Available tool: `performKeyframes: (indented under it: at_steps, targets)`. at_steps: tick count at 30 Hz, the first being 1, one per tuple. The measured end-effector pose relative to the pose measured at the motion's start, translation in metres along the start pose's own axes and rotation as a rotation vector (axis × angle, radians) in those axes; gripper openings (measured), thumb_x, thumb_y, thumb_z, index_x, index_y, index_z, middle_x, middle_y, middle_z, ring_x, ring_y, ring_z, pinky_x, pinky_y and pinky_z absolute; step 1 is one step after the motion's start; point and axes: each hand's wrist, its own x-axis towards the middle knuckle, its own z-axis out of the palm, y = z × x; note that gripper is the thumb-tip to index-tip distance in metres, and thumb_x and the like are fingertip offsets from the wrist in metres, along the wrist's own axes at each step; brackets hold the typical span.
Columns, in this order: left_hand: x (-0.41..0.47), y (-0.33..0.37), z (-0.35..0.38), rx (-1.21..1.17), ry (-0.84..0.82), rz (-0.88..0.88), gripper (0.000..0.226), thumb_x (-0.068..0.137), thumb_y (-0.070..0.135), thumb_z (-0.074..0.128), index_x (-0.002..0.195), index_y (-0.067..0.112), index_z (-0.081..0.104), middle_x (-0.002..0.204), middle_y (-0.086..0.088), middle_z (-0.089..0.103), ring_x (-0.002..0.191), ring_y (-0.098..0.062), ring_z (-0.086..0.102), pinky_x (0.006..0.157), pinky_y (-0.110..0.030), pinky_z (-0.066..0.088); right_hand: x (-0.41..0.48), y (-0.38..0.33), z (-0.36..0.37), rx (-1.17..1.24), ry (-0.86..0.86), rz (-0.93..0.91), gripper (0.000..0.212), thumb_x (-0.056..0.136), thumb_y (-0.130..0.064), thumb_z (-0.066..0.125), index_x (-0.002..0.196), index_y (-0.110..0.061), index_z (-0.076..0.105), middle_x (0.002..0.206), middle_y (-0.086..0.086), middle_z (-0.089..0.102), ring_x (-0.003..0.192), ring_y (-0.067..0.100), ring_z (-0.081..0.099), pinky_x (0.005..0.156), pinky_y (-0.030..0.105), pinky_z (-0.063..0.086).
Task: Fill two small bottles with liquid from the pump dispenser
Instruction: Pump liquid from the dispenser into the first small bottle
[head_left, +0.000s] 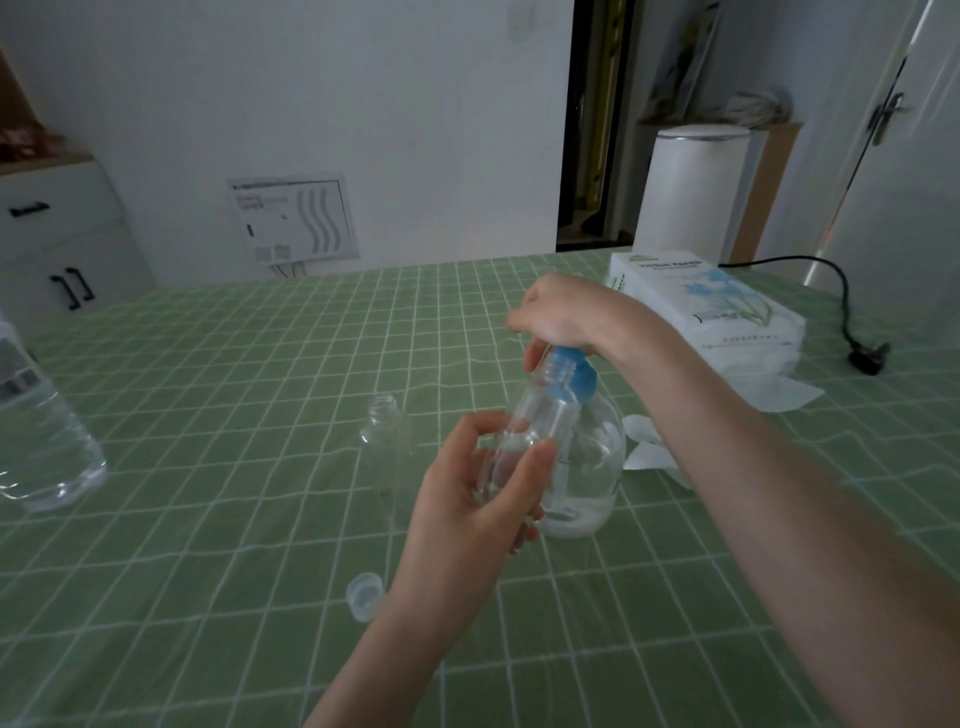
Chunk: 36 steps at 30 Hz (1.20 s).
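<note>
**Filling a small bottle at the pump**

The left hand (467, 499) holds the small bottle (535, 421) tilted, fingers (530, 467) curled closely round its lower body. The bottle's mouth is raised to the blue head of the pump dispenser (587, 467), which stands on the desk (208, 415). The right hand (561, 317) curls over that head. Keep the mouth right under the spout and press slowly; whether liquid flows is unclear. The second bottle (384, 431) stands open nearby.

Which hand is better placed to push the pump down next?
The right hand: its fingers curl over the blue pump head, while the left hand holds the small bottle up beside it.
</note>
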Motion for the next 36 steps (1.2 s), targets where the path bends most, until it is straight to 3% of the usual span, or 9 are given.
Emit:
performKeyframes:
  at_steps: [7, 12, 17, 19, 21, 24, 27, 32, 36]
  targets:
    - [-0.001, -0.001, -0.007, 0.001, 0.035, -0.019, 0.042, 0.061, 0.051, 0.064, 0.09, 0.021, 0.06, 0.069, -0.005, 0.066, 0.049, -0.007, 0.055, 0.045, -0.015, 0.041, 0.005, -0.005, 0.011, 0.001, -0.027, -0.005, 0.036, 0.098, -0.022, 0.046, 0.125, 0.0, 0.057, 0.114, 0.015, 0.068, 0.106, 0.028, 0.063, 0.089, 0.034, 0.045]
    - [0.0, -0.001, -0.005, -0.004, 0.037, -0.027, 0.041, 0.061, 0.05, 0.064, 0.091, 0.022, 0.06, 0.072, -0.008, 0.067, 0.051, -0.008, 0.056, 0.045, -0.016, 0.042, 0.005, -0.002, 0.01, 0.006, -0.027, -0.01, 0.038, 0.098, -0.022, 0.047, 0.128, -0.001, 0.055, 0.116, 0.015, 0.067, 0.106, 0.028, 0.062, 0.086, 0.034, 0.043]
    - [-0.001, -0.001, -0.002, -0.013, 0.025, -0.025, 0.031, 0.065, 0.046, 0.064, 0.088, 0.026, 0.061, 0.068, -0.003, 0.066, 0.05, -0.007, 0.055, 0.045, -0.016, 0.043, 0.003, -0.003, 0.001, -0.07, -0.037, -0.022, 0.036, 0.098, -0.026, 0.046, 0.12, -0.002, 0.06, 0.106, 0.013, 0.071, 0.067, 0.019, 0.054, 0.067, 0.03, 0.041]
    - [-0.002, -0.001, -0.001, -0.005, 0.023, -0.022, 0.031, 0.065, 0.045, 0.063, 0.089, 0.026, 0.061, 0.068, -0.002, 0.067, 0.05, -0.007, 0.055, 0.045, -0.016, 0.043, 0.003, -0.003, 0.0, -0.085, -0.038, -0.016, 0.036, 0.098, -0.026, 0.046, 0.122, -0.002, 0.059, 0.106, 0.012, 0.071, 0.063, 0.017, 0.051, 0.065, 0.029, 0.041]
    - [-0.002, 0.0, -0.001, 0.0, 0.023, -0.02, 0.036, 0.064, 0.047, 0.063, 0.092, 0.023, 0.06, 0.067, -0.002, 0.067, 0.049, -0.006, 0.055, 0.045, -0.015, 0.043, 0.003, -0.004, 0.002, -0.074, -0.044, -0.014, 0.036, 0.098, -0.025, 0.046, 0.125, -0.003, 0.057, 0.108, 0.012, 0.07, 0.071, 0.019, 0.057, 0.067, 0.029, 0.042]
    - [-0.002, -0.001, -0.002, 0.001, 0.028, -0.025, 0.043, 0.062, 0.05, 0.063, 0.093, 0.021, 0.06, 0.068, -0.003, 0.066, 0.049, -0.005, 0.055, 0.046, -0.015, 0.043, 0.004, -0.003, 0.005, -0.044, -0.043, -0.005, 0.036, 0.098, -0.024, 0.046, 0.124, -0.004, 0.058, 0.111, 0.012, 0.07, 0.099, 0.025, 0.065, 0.078, 0.032, 0.044]
    - [-0.003, -0.003, -0.001, -0.001, 0.033, -0.035, 0.041, 0.062, 0.05, 0.063, 0.092, 0.021, 0.06, 0.066, -0.001, 0.065, 0.049, -0.006, 0.055, 0.046, -0.014, 0.042, 0.003, 0.0, 0.01, -0.022, -0.053, 0.009, 0.036, 0.098, -0.024, 0.047, 0.125, -0.002, 0.058, 0.114, 0.014, 0.068, 0.105, 0.028, 0.063, 0.087, 0.035, 0.045]
    - [-0.001, -0.004, -0.001, -0.007, 0.044, -0.037, 0.041, 0.063, 0.047, 0.064, 0.093, 0.019, 0.06, 0.066, -0.002, 0.064, 0.048, -0.007, 0.054, 0.045, -0.015, 0.041, 0.003, 0.002, 0.012, -0.005, -0.033, 0.003, 0.038, 0.098, -0.024, 0.046, 0.128, -0.002, 0.055, 0.115, 0.015, 0.067, 0.104, 0.028, 0.063, 0.084, 0.035, 0.043]
    - [0.0, -0.002, 0.0, -0.017, 0.032, -0.019, 0.037, 0.064, 0.045, 0.064, 0.092, 0.02, 0.06, 0.064, -0.001, 0.064, 0.049, -0.006, 0.054, 0.045, -0.016, 0.043, 0.003, 0.0, 0.004, 0.026, 0.007, -0.026, 0.035, 0.096, -0.023, 0.047, 0.121, -0.001, 0.059, 0.106, 0.015, 0.071, 0.085, 0.026, 0.063, 0.08, 0.035, 0.049]
